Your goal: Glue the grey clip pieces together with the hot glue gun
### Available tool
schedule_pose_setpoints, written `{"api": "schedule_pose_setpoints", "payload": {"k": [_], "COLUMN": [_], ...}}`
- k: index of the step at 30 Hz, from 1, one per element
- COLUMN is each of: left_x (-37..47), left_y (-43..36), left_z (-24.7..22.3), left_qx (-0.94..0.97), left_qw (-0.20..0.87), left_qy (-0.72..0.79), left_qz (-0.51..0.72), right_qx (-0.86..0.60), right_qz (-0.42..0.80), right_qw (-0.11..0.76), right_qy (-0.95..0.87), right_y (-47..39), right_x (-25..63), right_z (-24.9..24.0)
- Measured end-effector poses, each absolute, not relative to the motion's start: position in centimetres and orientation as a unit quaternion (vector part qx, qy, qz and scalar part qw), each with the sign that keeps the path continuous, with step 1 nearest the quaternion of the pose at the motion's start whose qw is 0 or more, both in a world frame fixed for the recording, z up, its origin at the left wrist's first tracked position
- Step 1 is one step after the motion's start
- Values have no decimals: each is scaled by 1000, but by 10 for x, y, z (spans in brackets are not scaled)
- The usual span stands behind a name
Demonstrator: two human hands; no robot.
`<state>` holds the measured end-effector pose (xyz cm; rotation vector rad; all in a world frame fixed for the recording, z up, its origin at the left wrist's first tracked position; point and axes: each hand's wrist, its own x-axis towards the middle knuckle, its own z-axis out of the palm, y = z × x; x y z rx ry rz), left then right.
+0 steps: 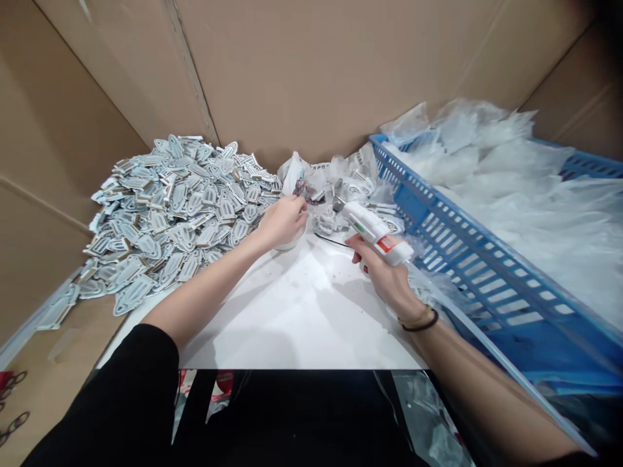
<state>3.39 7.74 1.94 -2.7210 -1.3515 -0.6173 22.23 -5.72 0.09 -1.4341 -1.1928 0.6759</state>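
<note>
White tabletop [287, 318] below 1 white glue gun [366, 224] (partly orange).

On the table [292, 318] before me, a pile of pieces [180, 207] lies left of my left hand [286, 219]. Right of my right hand [382, 269], holding the glue gun [367, 224], sits a basket [564, 318] with bags [545, 201] in it. Cardboard [316, 78] stands behind.
</note>
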Motion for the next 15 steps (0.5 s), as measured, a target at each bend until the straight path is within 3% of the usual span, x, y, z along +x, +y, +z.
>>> {"api": "schedule_pose_setpoints", "payload": {"k": [4,9,15], "left_x": [63,85,76], "left_y": [93,112,110], "left_z": [17,17,26], "left_qx": [-892,-899,-883], "left_qw": [50,5,-45], "left_qy": [-397,-408,-391], "left_qz": [-210,-159,-257], "right_qx": [-601,-607,-613], "right_qz": [308,309,314], "right_qw": [564,556,556], "right_qy": [-475,-476,-466], "right_y": [-57,-56,-57], "right_x": [222,222,222], "right_z": [4,1,3]}}
